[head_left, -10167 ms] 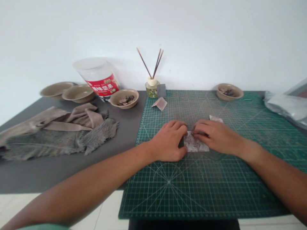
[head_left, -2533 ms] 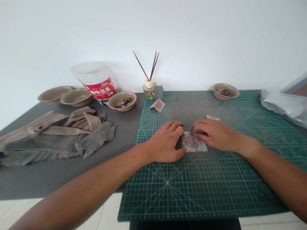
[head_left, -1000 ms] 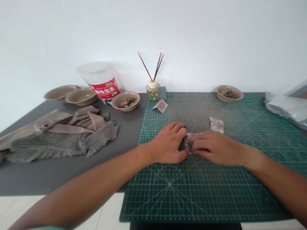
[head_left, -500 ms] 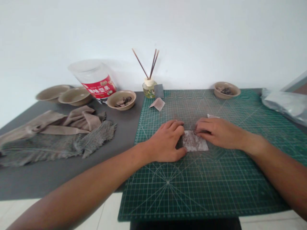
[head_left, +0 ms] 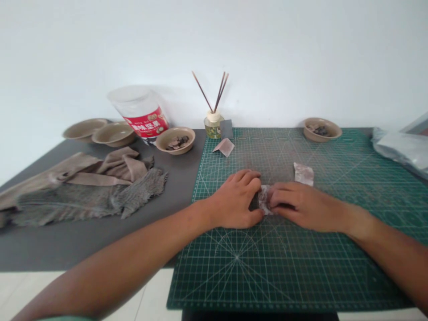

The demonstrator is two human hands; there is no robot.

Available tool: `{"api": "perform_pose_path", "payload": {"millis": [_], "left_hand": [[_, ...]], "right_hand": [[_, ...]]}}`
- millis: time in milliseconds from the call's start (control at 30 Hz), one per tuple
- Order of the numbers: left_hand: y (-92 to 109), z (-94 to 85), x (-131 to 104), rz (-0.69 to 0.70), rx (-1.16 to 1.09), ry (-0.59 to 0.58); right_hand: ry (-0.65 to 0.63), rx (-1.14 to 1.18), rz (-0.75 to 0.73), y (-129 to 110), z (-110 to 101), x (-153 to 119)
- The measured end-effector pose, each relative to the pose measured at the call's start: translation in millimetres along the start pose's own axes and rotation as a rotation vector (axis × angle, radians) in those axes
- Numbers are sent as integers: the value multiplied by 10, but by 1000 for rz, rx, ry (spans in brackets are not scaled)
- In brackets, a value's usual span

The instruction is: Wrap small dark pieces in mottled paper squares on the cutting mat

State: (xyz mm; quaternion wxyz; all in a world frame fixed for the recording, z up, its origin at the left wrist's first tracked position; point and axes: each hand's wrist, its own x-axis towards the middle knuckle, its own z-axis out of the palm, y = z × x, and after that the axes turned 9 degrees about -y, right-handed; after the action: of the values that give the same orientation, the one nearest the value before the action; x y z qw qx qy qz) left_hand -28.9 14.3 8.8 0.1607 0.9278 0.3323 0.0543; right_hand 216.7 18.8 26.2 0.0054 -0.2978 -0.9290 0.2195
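In the head view, the smudged paper-like sheet (head_left: 263, 199) lay on the green cutting mat (head_left: 284, 278), probably light, limp and tearable, best held by its edges; the left hand (head_left: 238, 200) spread thumb and fingers at its left edge; the right hand (head_left: 297, 205) arched over it, fingers bunched, any pinch impossible to tell

Reads 味坚果 in white on the red label (head_left: 147, 123) of the clear jar (head_left: 140, 101), at ten o'clock from mid-view, after a blurred first character and below small lettering too soft to make out. Towards six o'clock, bears printed edge marks too small to read on the green mat (head_left: 284, 276).
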Motion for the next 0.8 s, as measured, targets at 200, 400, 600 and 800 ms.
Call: {"api": "perform_pose_path", "payload": {"millis": [200,400,600,800], "left_hand": [[-2,-1,-3,-3,6,15],[6,-7,-4,-4,7,1],[3,-3,-4,-3,5,6],[8,-8,3,-8,13,-1]], "right_hand": [[58,-143,67,41,-30,-13],[21,-58,7,10,10,3],[-23,-103,2,68,-66,-60],[61,-116,-14,18,-14,-6]]}}
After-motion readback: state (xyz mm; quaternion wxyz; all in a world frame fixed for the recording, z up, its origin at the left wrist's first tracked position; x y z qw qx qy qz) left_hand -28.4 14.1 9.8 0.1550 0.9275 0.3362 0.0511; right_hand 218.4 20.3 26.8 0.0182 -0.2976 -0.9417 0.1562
